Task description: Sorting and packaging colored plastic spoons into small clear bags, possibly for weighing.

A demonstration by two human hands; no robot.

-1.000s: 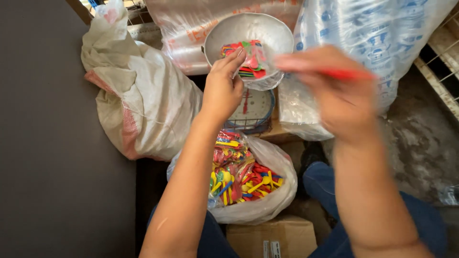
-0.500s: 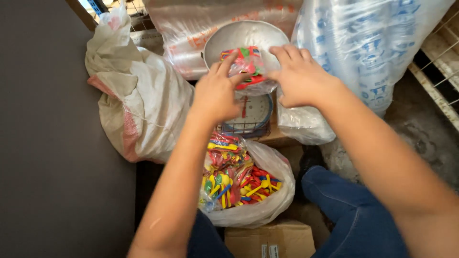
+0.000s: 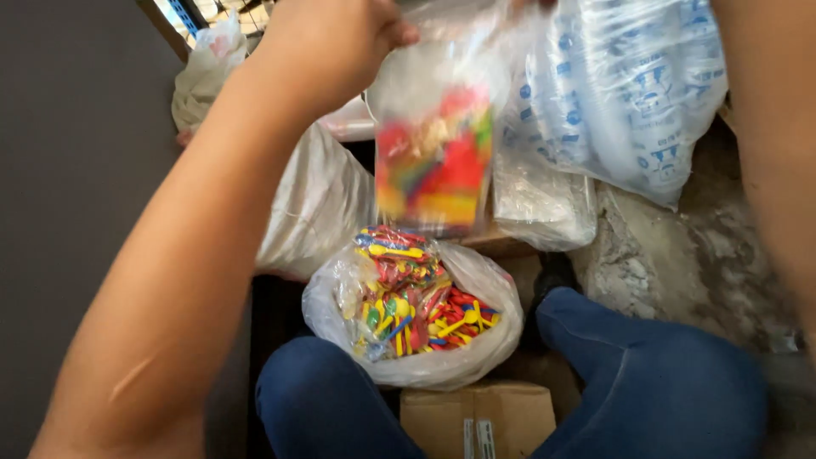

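Clear plastic, the small bag of coloured pieces (image 3: 435, 161) hangs pinched at its top by the left hand (image 3: 327, 47), the right hand's grip unclear, and may slip, spilling above the open sack of bright plastic spoons (image 3: 416, 310).

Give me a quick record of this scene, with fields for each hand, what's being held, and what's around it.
left hand: fingers pinch the top of the small clear bag, lifted up
right hand: mostly out of frame, only the forearm shows; grip cannot be told
small clear bag: blurred, holds mixed colourful pieces
open bag below: clear plastic, full of colourful small plastic spoons, between the knees
cardboard box: under the open bag
big printed plastic sack: to the right
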